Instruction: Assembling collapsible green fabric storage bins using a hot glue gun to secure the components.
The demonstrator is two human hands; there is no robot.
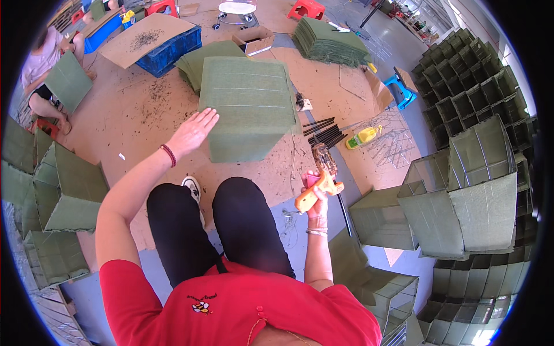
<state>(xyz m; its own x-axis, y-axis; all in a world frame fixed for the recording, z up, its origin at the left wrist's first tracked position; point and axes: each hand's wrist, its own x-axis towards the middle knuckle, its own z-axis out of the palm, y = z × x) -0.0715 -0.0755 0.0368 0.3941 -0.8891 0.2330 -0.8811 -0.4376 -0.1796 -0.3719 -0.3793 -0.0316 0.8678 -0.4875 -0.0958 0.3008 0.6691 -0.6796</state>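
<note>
A green felt-covered box [249,109] stands on the cardboard-covered floor in front of my knees. My left hand [193,131] lies flat against its left side with the fingers spread. My right hand [316,199] grips an orange glue gun [319,176] whose nozzle points up toward the box's lower right corner. The gun is a little apart from the box.
Black glue sticks [323,131] and a yellow bottle [362,137] lie right of the box. Finished green boxes [461,190] pile up at right and at left [57,190]. Flat green sheets [329,40] are stacked behind. A blue crate [167,52] and another person [43,75] are at far left.
</note>
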